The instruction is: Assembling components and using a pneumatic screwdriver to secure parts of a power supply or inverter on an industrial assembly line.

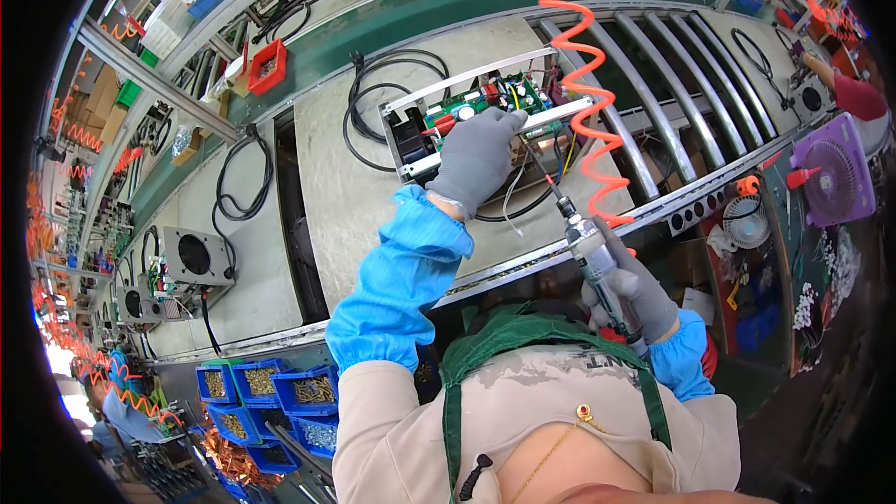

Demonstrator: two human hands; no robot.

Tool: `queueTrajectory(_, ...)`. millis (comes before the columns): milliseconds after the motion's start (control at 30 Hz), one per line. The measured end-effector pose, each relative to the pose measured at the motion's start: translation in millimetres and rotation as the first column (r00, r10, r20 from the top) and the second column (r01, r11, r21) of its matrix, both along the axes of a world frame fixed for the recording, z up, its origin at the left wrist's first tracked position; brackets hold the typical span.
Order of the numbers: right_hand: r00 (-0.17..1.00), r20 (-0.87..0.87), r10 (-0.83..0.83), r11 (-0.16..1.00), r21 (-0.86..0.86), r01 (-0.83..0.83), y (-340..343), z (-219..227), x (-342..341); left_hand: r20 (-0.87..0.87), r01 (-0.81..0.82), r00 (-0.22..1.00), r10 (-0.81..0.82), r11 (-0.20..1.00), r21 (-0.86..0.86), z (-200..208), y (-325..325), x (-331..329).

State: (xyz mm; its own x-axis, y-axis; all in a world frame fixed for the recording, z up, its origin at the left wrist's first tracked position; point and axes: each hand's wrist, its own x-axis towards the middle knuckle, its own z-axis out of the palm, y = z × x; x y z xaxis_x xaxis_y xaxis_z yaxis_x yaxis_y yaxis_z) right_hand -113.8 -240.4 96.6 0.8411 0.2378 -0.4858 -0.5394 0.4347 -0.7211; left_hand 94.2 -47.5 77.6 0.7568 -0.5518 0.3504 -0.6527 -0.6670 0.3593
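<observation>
My left hand, in a grey glove, is closed over the near side of an open metal housing. A green circuit board with red and white parts sits inside it, and a black fan is at its left end. My fingertips press at the near rail, and the palm hides part of the board. In my gloved right hand is a power screwdriver, gripped around its body. Its long thin bit points up and left toward the housing's near edge; whether the tip touches is too small to tell.
An orange coiled hose hangs just right of the housing. Black cable loops behind it. Metal rollers lie to the right. Blue bins of screws stand at lower left, and another fan unit sits on the left bench.
</observation>
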Motion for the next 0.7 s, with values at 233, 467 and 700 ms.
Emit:
queueTrajectory(233, 0.991, 0.124, -0.057, 0.998, 0.012, 0.055, 27.8, -18.9, 4.1, 0.076, -0.002, 0.997, 0.003, 1.000, -0.004, -15.4, 0.6, -7.5)
queueTrajectory(467, 0.968, 0.236, -0.081, 0.996, -0.026, 0.090, 29.9, -42.3, -2.9, 0.099, -0.244, 0.944, 0.316, 0.866, -0.437, -72.8, 107.1, -123.7)
queueTrajectory(700, 0.955, 0.289, 0.065, 0.990, -0.137, -0.026, 18.4, -45.8, 8.3, -0.009, -0.801, -0.238, 0.971, -0.191, 0.567, -79.8, 323.9, -300.9)
